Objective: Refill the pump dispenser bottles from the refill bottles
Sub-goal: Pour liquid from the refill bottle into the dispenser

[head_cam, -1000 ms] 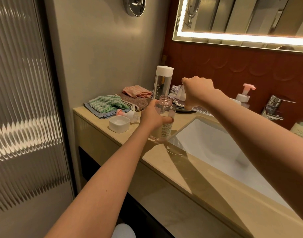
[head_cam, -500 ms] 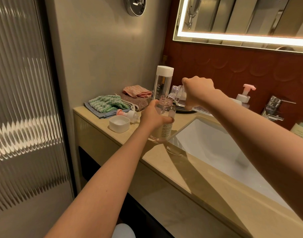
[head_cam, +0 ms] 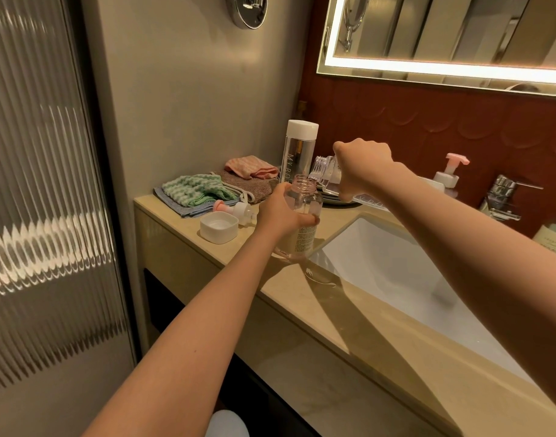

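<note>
Pouring step, as we read it. The left hand grips the pump dispenser bottle round its middle, and the right hand is closed round the refill bottle, fist on top. The dispenser stands on the tabletop just beside the left corner of the sink. It is upright, long axis vertical, with the open neck pointing up and the pump off. The refill bottle lies near horizontal, long axis running from lower right up to the left. Its mouth points left and slightly down, right at the dispenser's rim — we can't tell whether they touch. We can't make out a stream either; the dispenser looks partly filled. The pump head lies on its side on the tabletop next to a white cap, and a second, capped refill bottle stands upright behind. Next move, we judge: tip the refill bottle steeper with its mouth centred over the narrow neck and the left hand steadying — then level it off and screw the pump head back on. The neck is small, so spill risk is onto the tabletop.
</note>
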Motion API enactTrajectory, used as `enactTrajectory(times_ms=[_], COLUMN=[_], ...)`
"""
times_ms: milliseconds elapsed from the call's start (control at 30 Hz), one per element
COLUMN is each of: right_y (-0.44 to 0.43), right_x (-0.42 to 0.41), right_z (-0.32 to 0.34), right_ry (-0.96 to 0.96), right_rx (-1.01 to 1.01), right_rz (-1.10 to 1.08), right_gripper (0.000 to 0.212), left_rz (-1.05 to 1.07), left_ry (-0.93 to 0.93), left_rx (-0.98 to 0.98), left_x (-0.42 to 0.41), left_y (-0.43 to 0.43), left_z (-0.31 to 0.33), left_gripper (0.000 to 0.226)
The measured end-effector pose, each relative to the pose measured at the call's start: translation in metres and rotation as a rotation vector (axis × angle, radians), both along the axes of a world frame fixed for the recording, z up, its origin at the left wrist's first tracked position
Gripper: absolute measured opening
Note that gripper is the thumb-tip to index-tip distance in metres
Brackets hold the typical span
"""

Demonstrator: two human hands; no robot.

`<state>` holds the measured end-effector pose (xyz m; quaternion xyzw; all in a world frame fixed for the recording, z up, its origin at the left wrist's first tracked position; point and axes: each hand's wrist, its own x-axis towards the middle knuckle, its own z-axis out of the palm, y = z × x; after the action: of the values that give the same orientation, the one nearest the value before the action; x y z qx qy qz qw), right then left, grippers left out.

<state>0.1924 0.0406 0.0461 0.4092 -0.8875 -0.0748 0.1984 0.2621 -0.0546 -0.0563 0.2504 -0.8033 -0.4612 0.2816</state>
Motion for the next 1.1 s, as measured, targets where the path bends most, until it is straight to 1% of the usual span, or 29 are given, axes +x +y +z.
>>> enactTrajectory(times_ms=[1100], right_y=[0.0003], right_x=[0.0002], right_z=[0.0007], right_ry=[-0.003], right_rx=[-0.001], right_rz=[0.013], right_gripper=[0.051], left_rz=[-0.005], left_ry=[-0.001], left_rx=[0.003], left_x=[0.0004], left_y=[-0.0007], left_z=[0.0003], left_gripper=[0.084])
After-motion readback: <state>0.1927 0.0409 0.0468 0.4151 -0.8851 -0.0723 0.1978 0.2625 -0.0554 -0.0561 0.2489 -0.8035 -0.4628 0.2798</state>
